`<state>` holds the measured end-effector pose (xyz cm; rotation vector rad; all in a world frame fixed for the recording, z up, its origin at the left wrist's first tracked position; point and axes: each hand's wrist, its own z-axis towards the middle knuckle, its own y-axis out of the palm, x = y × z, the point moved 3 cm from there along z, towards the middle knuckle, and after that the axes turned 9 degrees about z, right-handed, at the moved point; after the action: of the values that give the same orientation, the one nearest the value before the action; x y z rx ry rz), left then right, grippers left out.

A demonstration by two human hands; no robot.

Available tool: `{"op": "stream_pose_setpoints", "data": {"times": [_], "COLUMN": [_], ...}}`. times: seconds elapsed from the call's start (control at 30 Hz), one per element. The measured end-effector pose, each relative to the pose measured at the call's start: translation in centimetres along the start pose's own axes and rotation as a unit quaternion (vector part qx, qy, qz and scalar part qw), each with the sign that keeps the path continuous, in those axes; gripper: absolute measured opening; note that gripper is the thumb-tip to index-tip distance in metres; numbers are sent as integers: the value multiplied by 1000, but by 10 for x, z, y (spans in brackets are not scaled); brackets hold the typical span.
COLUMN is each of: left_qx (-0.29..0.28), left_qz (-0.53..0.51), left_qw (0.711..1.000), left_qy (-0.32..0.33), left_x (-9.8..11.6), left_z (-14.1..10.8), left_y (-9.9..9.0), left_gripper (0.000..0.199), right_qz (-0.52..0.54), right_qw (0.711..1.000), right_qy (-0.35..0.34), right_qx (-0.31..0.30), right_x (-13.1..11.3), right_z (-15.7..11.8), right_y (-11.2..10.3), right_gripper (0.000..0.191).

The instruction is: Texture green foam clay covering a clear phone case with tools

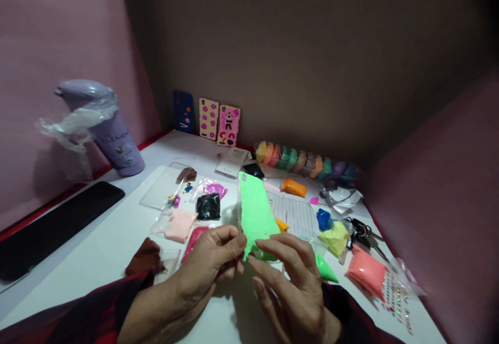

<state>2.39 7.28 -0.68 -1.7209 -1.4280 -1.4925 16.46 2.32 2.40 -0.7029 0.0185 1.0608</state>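
Observation:
A phone case covered in bright green clay (256, 211) is held up over the middle of the white table, its camera cutout at the top left. My left hand (212, 255) pinches the case's lower left corner between thumb and fingers. At the lower edge, the fingertips of my right hand (290, 281) touch the green clay, with the fingers apart and the thumb lower down. Green clay hangs a little past the bottom edge between my hands.
Clay packets, including black (208, 207), orange (294, 187) and coral (367, 272), surround the case. Keys (364, 234) lie right, a purple tumbler (119, 141) and black slab (58, 227) left. Decorated cases (209, 119) lean on the back wall beside a clay row (304, 162).

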Motion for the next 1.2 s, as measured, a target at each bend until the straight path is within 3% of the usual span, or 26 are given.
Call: {"op": "stream_pose_setpoints", "data": {"times": [0.37,0.7,0.9,1.2], "left_qx": [13,10,16,1], "left_qz": [-3,-24,-19,-29], "left_qw": [1000,1000,1000,1000], "left_qy": [9,-2,-9,0], "left_x": [-1,-3,-3,-4], "left_z": [0,1,3,3], "left_y": [-1,1,-1,0], "left_gripper": [37,34,32,35], "right_qz": [8,-40,-54,-125], "right_qw": [999,999,997,989], "right_qy": [4,-24,-15,-81], "right_qx": [36,20,54,3], "right_x": [2,-1,-1,-1], "right_z": [-4,-1,-3,-2], "right_y": [-5,0,-2,0], "right_gripper": [20,21,22,20]}}
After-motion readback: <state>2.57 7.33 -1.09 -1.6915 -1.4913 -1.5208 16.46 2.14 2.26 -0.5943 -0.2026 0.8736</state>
